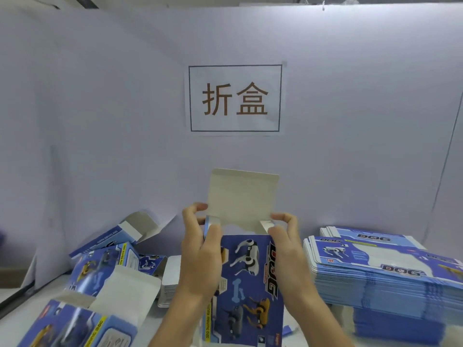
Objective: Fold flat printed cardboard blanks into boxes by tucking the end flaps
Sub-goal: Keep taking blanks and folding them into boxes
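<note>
Both hands [200, 256] grip box [248, 284], lid flap [241, 196] up

Worktable [30, 314], pale surface, with cardboard stock lying on it.

We take the stack of flat blanks [383, 279] as our landmark: a tall pile of blue printed sheets marked "DOG", lying on the table's right side. Left of the stack, past the table's middle, we list a low pile of white cards [172, 276]. Further left of the stack lie several folded boxes [100, 266], blue with dog prints, tipped at angles with end flaps open. A small blue scrap [288, 330] lies near the stack's lower left corner.
</note>
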`<state>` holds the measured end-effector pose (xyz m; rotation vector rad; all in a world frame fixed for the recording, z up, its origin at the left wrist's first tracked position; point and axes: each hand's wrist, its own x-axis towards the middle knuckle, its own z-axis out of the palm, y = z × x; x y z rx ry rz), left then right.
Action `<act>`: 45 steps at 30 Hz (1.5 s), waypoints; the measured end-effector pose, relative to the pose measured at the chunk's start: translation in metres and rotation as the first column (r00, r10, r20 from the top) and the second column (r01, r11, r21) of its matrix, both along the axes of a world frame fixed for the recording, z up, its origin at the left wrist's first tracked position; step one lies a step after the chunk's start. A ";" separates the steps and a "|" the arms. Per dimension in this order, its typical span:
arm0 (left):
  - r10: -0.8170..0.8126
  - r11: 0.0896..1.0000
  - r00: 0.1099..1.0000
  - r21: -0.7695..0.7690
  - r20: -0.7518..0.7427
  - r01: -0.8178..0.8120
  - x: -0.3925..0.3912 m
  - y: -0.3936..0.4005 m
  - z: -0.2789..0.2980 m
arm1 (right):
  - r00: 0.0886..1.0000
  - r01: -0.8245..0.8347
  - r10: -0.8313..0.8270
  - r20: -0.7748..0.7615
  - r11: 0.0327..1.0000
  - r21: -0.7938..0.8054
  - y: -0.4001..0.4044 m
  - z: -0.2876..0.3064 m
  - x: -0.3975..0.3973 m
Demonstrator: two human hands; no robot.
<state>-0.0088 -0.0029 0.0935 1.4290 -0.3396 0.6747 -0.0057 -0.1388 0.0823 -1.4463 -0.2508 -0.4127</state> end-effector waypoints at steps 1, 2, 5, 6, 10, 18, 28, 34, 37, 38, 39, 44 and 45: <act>-0.028 1.000 1.000 -0.007 0.008 0.028 -0.009 0.001 0.006 | 1.000 -0.022 0.022 0.014 1.000 0.005 -0.002 0.005 -0.007; -0.047 0.999 0.999 -0.004 0.020 0.047 -0.018 0.003 0.014 | 0.999 -0.042 0.042 0.030 0.999 0.010 -0.002 0.011 -0.014; -0.049 0.998 0.997 0.029 0.059 0.047 -0.042 0.009 0.036 | 0.991 -0.093 0.093 0.094 0.996 -0.012 -0.005 0.033 -0.035; -0.045 0.998 0.997 0.049 0.064 0.042 -0.049 0.011 0.044 | 0.989 -0.105 0.108 0.104 0.994 -0.036 -0.006 0.042 -0.042; 0.020 0.982 0.996 0.186 0.090 -0.036 -0.072 0.019 0.062 | 0.984 -0.154 0.162 0.074 0.982 -0.108 -0.012 0.067 -0.069; 0.080 0.926 0.934 0.372 -0.347 0.059 -0.099 0.025 0.023 | 0.935 -0.162 0.105 -0.340 0.976 -0.145 -0.031 0.031 -0.112; -0.188 0.982 0.855 -0.071 -0.483 0.175 -0.114 0.016 -0.081 | 0.903 -0.234 0.221 -0.368 0.972 0.011 -0.029 -0.055 -0.120; -0.370 0.915 0.849 -0.307 -0.378 0.262 -0.098 0.018 -0.104 | 0.937 -0.109 0.157 -0.313 0.980 0.167 -0.014 -0.092 -0.109; -0.294 0.953 0.939 -0.131 -0.181 0.273 -0.083 0.023 -0.082 | 0.969 -0.112 0.151 -0.195 0.974 0.196 -0.013 -0.077 -0.094; -0.251 0.967 0.963 -0.061 -0.101 0.245 -0.079 0.024 -0.069 | 0.980 -0.130 0.156 -0.122 0.972 0.197 -0.015 -0.068 -0.088; -0.220 0.976 0.975 -0.002 -0.018 0.220 -0.074 0.027 -0.057 | 0.986 -0.152 0.163 -0.046 0.971 0.186 -0.017 -0.058 -0.084; -0.250 0.950 0.940 0.245 0.233 0.192 -0.061 0.036 -0.005 | 0.963 -0.131 0.138 0.230 0.990 -0.046 -0.023 -0.002 -0.077; -0.248 0.944 0.931 0.284 0.267 0.170 -0.059 0.037 0.000 | 0.953 -0.073 0.100 0.287 0.992 -0.103 -0.023 0.004 -0.076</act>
